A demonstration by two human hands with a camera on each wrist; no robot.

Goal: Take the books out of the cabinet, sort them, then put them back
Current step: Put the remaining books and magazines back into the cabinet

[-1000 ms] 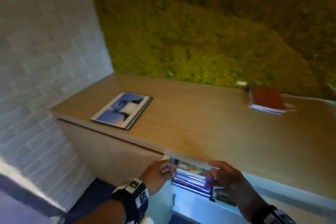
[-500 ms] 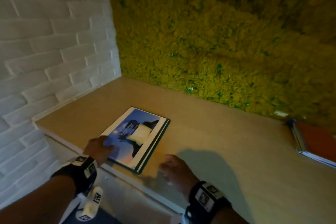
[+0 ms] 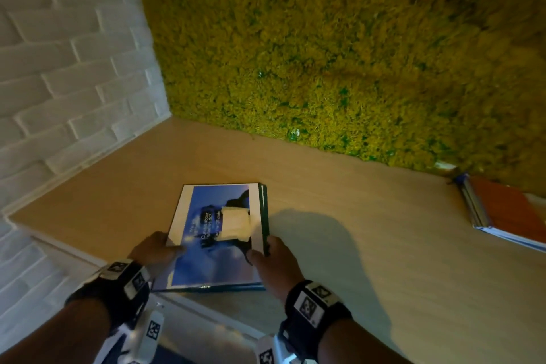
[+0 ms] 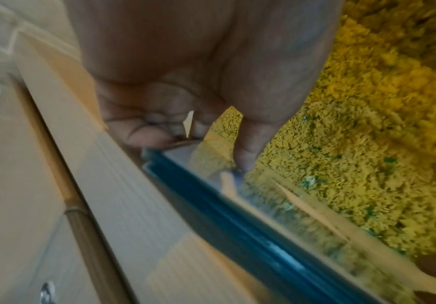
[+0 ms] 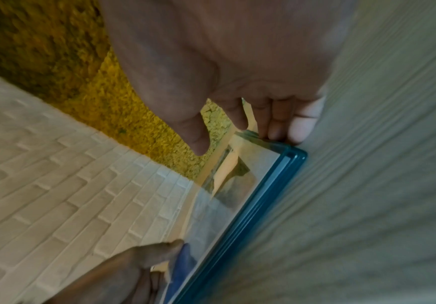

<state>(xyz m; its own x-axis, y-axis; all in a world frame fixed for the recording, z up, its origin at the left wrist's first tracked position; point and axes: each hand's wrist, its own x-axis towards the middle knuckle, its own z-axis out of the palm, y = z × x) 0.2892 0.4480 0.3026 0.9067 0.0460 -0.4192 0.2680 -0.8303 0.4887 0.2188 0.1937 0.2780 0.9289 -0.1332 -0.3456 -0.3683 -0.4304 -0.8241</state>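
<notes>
A thin book with a blue cover (image 3: 218, 233) and dark green edges lies near the front edge of the wooden cabinet top (image 3: 369, 245), its near end sticking out over the edge. My left hand (image 3: 159, 248) grips its left side, thumb on the cover; the left wrist view shows this hand (image 4: 198, 131) with fingers curled under the book's teal edge (image 4: 237, 222). At the book's right side my right hand (image 3: 266, 254) holds it between thumb and fingers. The right wrist view shows the right hand (image 5: 240, 131) at the book's corner (image 5: 284, 164).
An orange-covered book (image 3: 508, 210) on a short stack lies at the right end of the cabinet top. A moss wall (image 3: 325, 53) rises behind and a white brick wall (image 3: 65, 68) stands on the left. The cabinet front (image 4: 16, 205) is below the edge.
My view rose from the cabinet shelf to the top. Both hands left the shelved books and took the blue book by its sides, turning it and drawing it toward the front edge.
</notes>
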